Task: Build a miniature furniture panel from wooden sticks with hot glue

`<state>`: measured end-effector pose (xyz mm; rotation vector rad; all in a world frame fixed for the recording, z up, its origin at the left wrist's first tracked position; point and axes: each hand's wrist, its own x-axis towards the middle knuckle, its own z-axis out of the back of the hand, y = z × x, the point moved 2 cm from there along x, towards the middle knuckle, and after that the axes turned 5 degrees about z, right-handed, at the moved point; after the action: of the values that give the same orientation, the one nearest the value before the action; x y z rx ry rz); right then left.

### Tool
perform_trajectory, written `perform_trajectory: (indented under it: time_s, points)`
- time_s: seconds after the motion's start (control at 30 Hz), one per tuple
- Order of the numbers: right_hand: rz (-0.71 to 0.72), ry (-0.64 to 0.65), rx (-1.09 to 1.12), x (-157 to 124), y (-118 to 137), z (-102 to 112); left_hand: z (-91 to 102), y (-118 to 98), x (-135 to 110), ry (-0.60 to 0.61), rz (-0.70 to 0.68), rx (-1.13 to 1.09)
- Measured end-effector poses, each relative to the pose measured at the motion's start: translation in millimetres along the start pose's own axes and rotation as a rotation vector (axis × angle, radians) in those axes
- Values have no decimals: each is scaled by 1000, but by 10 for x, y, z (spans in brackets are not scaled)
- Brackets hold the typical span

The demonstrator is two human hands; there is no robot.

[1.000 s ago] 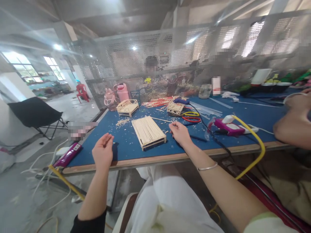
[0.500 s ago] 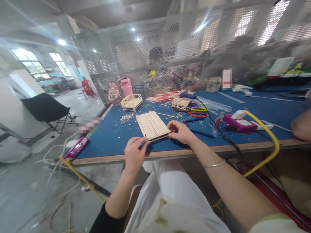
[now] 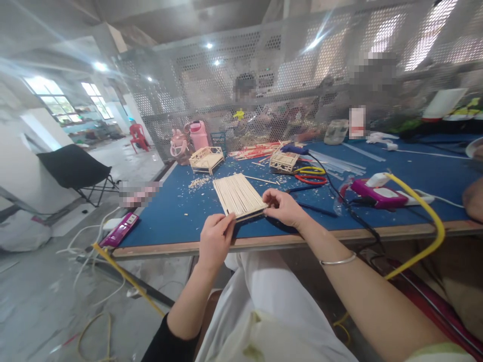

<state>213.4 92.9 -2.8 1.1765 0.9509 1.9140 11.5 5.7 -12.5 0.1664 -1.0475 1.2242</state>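
Observation:
A flat panel of pale wooden sticks (image 3: 240,195), laid side by side on a thin frame, is between my hands near the table's front edge. My left hand (image 3: 216,236) pinches its near left corner between thumb and fingers. At the near right corner, my right hand (image 3: 282,208) has its curled fingers closed on the panel's edge. A dark gap shows under the panel's near side. Beyond it stand a small stick-built bed (image 3: 207,160) and a second small stick model (image 3: 284,162).
A blue glue gun (image 3: 295,149) lies by the second model, near pliers with yellow and red handles (image 3: 310,178). Loose sticks (image 3: 260,150) and wood chips (image 3: 199,183) are scattered behind. A purple power strip (image 3: 377,193) with a yellow cable sits right. Another person's arm (image 3: 473,199) reaches in.
My left hand has turned slightly, and its fingers are more tucked together at the panel's corner. The whole view has shifted a little; the right hand keeps its hold.

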Motion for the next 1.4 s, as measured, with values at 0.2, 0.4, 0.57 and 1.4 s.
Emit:
perform_trajectory:
  time_s: [0.2, 0.4, 0.57, 1.4]
  points:
    - [4, -11, 12, -2, -1, -6, 0, -6, 15, 10, 30, -14]
    - [12, -27, 44, 11, -5, -18, -8, -16, -18, 5, 158, -16]
    - [21, -6, 73, -10, 58, -28, 5, -42, -51, -16, 303, -37]
    - [-213, -101, -949, 49, -143, 278, 299, 114, 69, 22, 194, 292]
